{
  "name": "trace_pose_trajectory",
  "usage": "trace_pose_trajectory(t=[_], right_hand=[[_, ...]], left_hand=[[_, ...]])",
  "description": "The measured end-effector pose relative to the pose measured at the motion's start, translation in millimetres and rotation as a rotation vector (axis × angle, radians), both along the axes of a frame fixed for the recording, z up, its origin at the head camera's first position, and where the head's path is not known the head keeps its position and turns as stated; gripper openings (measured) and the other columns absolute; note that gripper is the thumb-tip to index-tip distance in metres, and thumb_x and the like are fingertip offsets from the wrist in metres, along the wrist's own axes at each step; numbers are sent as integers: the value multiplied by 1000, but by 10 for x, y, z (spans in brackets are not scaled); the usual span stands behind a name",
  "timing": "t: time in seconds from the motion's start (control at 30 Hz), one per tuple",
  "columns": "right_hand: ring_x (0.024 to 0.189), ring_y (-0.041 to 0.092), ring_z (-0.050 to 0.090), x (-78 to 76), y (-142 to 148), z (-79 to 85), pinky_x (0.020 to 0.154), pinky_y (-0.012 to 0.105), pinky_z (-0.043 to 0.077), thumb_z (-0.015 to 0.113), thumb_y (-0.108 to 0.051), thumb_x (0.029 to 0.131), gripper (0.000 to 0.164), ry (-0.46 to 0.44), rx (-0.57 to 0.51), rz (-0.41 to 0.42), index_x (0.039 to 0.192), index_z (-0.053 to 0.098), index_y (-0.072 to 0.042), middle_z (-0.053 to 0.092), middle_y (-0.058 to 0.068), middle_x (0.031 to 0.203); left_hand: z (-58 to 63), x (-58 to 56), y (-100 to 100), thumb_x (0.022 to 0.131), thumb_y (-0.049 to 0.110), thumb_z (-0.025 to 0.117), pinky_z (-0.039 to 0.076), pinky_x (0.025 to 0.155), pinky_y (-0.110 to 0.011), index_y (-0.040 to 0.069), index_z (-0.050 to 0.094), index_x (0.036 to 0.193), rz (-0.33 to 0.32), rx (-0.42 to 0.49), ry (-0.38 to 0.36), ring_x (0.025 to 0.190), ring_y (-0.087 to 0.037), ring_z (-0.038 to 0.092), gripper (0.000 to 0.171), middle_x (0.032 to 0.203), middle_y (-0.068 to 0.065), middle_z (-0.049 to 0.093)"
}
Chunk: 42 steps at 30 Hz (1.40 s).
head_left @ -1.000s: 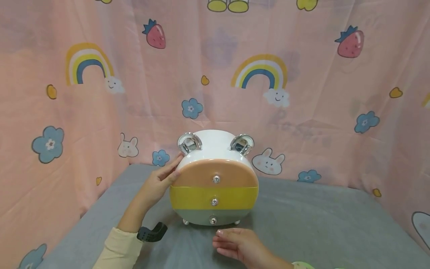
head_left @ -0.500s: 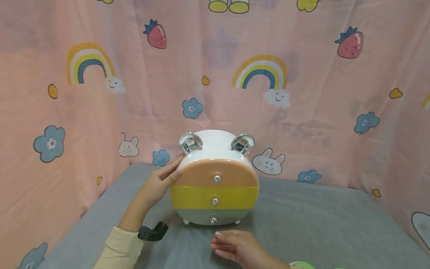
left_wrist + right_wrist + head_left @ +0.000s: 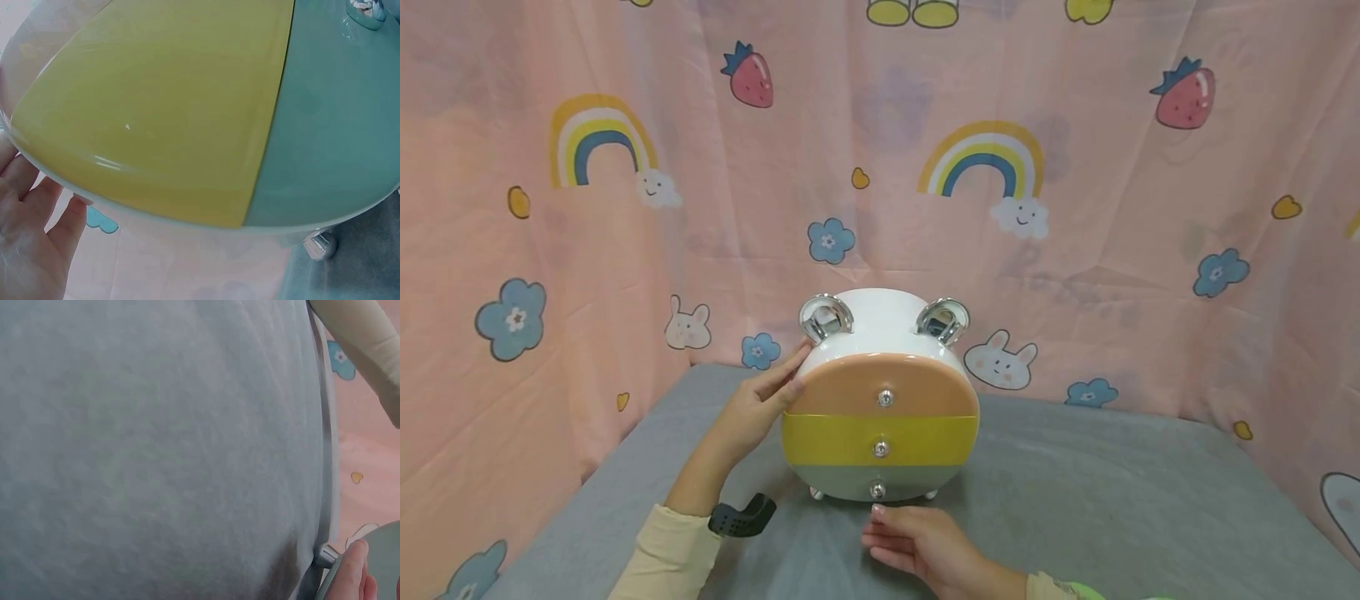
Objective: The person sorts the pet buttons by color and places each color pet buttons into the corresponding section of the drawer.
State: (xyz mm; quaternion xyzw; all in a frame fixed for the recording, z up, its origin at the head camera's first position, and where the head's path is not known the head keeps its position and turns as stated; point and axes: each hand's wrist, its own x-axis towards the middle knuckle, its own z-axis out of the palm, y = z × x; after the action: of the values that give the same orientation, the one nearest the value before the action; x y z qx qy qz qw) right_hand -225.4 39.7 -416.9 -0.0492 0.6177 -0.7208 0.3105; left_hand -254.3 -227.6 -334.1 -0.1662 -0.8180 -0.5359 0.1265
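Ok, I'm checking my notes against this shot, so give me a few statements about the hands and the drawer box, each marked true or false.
1. The left hand rests against the side of the drawer box. True.
2. The middle drawer is white. False: it is yellow.
3. The right hand holds one of the silver ears. False: it is low down, near the bottom knob.
4. The top drawer is orange and looks closed. True.
5. The box lies on its back. False: it stands upright on small feet.
6. The curtain behind has rainbows printed on it. True.
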Motion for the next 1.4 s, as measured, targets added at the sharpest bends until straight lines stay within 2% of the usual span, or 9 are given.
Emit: trace_pose_trajectory(t=[0.27, 0.5, 0.7, 0.87, 1.4], right_hand=[[92, 13, 73, -73, -46, 7, 90, 32, 60, 65, -25, 97, 37, 13, -20, -23, 118, 64, 5, 74, 3, 94], [93, 15, 73, -129, -86, -19, 89, 32, 60, 63, -34, 98, 50, -5, -21, -64, 119, 58, 11, 74, 8, 99], [91, 15, 73, -183, -101, -52, 88, 31, 61, 62, -29, 99, 42, 3, -48, -119, 115, 59, 10, 75, 7, 97], [89, 15, 73, -195, -112, -55, 87, 31, 61, 62, -24, 99, 38, 7, -63, -130, 114, 60, 10, 75, 7, 94], [87, 15, 74, -201, -129, -69, 86, 31, 61, 64, -22, 98, 39, -1, -77, -158, 115, 60, 13, 76, 9, 95]], left_hand=[[-11, -13, -10, 104, 29, 52, 27, 121, -46, 18, 37, 154, -10, 1, 11, 154, -26, 21, 54, 164, 1, 27], [-14, -21, -11, 104, 29, 52, 28, 120, -46, 18, 37, 154, -11, 3, 11, 154, -25, 22, 54, 165, 1, 26], [-16, -17, -7, 104, 30, 53, 28, 120, -46, 18, 37, 154, -1, -5, 3, 154, -26, 22, 54, 165, 0, 26], [-19, -19, -9, 104, 30, 52, 28, 120, -46, 18, 37, 155, -1, -7, 7, 154, -25, 23, 54, 165, 1, 26], [-15, -22, -11, 104, 30, 52, 30, 120, -46, 19, 38, 154, 7, -9, 10, 153, -25, 25, 54, 164, 1, 27]])
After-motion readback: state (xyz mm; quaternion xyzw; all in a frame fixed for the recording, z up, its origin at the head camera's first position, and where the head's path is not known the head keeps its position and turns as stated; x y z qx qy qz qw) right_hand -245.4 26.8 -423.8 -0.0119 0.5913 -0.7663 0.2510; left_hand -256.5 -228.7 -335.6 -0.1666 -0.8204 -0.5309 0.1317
